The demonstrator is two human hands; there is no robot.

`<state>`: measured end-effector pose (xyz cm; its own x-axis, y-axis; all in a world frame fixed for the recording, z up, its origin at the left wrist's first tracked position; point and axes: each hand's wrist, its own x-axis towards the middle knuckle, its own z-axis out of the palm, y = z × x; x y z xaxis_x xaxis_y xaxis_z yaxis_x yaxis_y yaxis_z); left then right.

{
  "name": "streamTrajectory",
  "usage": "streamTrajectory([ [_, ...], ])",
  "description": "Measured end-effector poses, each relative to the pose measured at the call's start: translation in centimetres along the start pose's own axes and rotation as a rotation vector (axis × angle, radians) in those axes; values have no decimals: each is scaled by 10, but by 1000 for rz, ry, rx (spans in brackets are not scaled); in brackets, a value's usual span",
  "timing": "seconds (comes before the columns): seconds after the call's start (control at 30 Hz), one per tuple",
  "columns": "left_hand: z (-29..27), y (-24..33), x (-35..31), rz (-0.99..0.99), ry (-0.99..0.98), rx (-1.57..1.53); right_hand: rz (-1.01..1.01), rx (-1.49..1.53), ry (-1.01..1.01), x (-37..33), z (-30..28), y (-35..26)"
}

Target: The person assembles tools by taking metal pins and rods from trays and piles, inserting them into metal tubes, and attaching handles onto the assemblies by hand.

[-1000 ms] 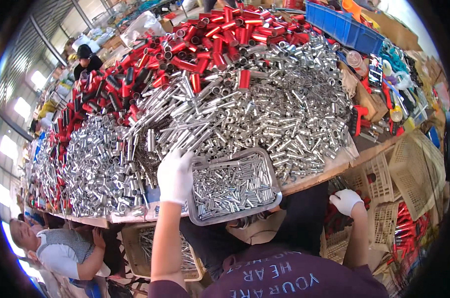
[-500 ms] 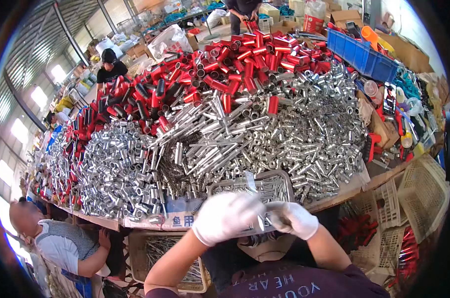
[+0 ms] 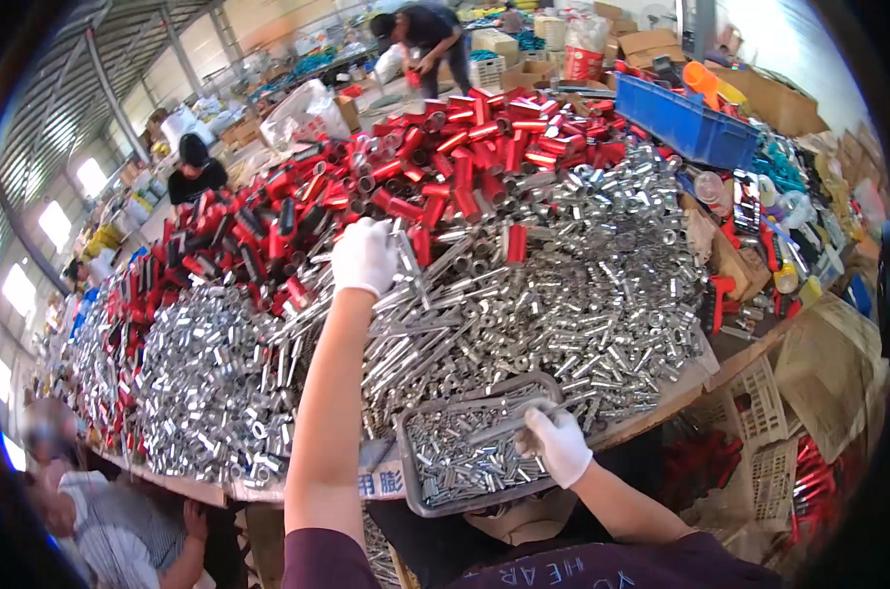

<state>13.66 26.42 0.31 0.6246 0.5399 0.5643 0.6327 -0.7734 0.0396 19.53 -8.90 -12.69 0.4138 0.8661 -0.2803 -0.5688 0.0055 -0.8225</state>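
Note:
My left hand [image 3: 365, 257], in a white glove, reaches far over the heap to where long silver metal rods [image 3: 420, 339] meet red tubes [image 3: 465, 187]. Its fingertips are hidden behind the hand, so their grip does not show. Close to me, my gloved right hand [image 3: 557, 450] is closed on a slim metal rod [image 3: 499, 429], held slantwise above a dark grey tray [image 3: 420, 506]. Many small silver metal parts [image 3: 465, 466] fill the tray, which sits at the table's near edge.
Silver collars [image 3: 209, 353] are piled left, small metal fittings [image 3: 622, 285] right. A blue crate [image 3: 685, 123] stands at the back right, plastic crates [image 3: 759, 402] below the right edge. A person [image 3: 121, 520] sits at left; others [image 3: 425, 39] work beyond the heap.
My left hand has left the tray and stretched forward to the rods. My right hand stays near the tray, now with a rod plainly in it. The view has shifted, showing more of the tray.

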Motion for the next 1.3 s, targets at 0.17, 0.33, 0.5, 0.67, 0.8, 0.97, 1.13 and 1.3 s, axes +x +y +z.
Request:
streamTrajectory([
  [0.17, 32, 27, 54, -294, -369, 134, -4, -42, -16, 5, 0, 6],
  [0.33, 50, 24, 59, -446, -292, 163, 48, -138, -31, 2, 7, -1],
  [0.5, 63, 22, 41, -355, -75, 196, -22, -141, -62, 5, 2, 9],
  [0.67, 18, 34, 12, -336, 426, -665, -56, -69, -63, 3, 0, 11],
  [0.8, -52, 73, -83, -66, 196, -792, -111, -3, -73, 3, -3, 5],
  [0.97, -79, 111, -228, -160, -95, -762, -132, 92, 2, 2, -4, 7],
  [1.13, -91, 132, -296, -330, -219, -659, -156, -16, -163, -7, 2, 5],
  [1.3, -108, 150, -298, -178, -324, -469, -482, -563, -252, -25, 9, -15],
])
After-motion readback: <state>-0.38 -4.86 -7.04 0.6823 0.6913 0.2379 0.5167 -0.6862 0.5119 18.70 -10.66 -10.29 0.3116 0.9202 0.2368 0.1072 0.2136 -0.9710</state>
